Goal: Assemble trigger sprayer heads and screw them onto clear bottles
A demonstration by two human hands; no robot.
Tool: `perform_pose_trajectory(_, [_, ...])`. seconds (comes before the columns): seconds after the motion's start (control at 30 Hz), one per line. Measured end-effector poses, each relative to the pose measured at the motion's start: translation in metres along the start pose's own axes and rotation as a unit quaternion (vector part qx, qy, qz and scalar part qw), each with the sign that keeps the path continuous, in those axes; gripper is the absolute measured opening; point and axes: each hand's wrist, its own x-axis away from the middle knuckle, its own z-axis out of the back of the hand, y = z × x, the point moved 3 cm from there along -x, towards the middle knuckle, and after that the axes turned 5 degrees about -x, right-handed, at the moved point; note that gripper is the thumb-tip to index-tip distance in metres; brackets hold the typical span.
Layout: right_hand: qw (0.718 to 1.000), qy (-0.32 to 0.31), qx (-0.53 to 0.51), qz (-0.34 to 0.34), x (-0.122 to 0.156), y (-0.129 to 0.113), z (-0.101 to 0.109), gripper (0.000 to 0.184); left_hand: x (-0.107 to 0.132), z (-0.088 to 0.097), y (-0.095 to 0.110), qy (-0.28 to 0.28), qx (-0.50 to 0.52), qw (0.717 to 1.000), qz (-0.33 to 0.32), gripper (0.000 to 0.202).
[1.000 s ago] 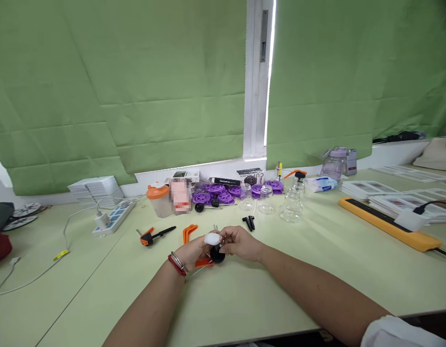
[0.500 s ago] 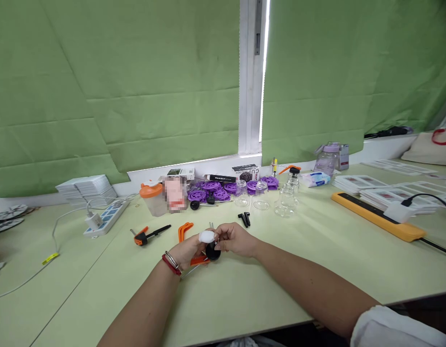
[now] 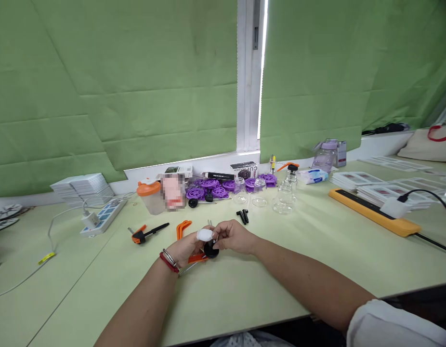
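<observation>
My left hand point(image 3: 187, 249) is closed round an assembly with a black round part point(image 3: 211, 249), an orange handle-like piece point(image 3: 197, 259) and a thin metal rod point(image 3: 189, 268). A white oval piece point(image 3: 204, 234) shows at my left thumb; whether it is held or worn I cannot tell. My right hand point(image 3: 232, 236) pinches at the upper right side of the black part, its fingertips partly hiding what they grip. Just beyond lie bent orange pieces point(image 3: 182, 229), short black pieces point(image 3: 242, 216) and another black and orange assembly point(image 3: 147, 233).
Along the back stand an orange-lidded cup point(image 3: 150, 196), purple openwork discs point(image 3: 210, 184), clear glass-like vessels point(image 3: 282, 201) and a tissue pack point(image 3: 313, 176). A white power strip point(image 3: 105, 218) sits left, a yellow one point(image 3: 374, 212) right, beside stacked white frames point(image 3: 382, 193).
The whole view has shifted slightly, so things appear a little further left and up. Both hands keep nearly the same hold on the black part.
</observation>
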Motion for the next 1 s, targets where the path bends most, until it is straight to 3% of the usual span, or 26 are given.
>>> perform_pose_trajectory(0.37, [0.999,-0.008,-0.015,0.027,0.003,-0.016,-0.005,0.025,-0.001,0.001,0.001,0.003,0.013,1.0,0.009,0.017])
perform_pose_trajectory(0.83, [1.0,0.01,0.0,0.01,0.001,-0.011,-0.003,0.027,-0.002,0.002,-0.001,-0.031,-0.004,1.0,0.0,0.034])
perform_pose_trajectory(1.0, [1.0,0.008,-0.024,-0.001,0.002,-0.015,-0.006,0.028,0.0,0.0,0.001,-0.011,-0.001,1.0,0.018,0.037])
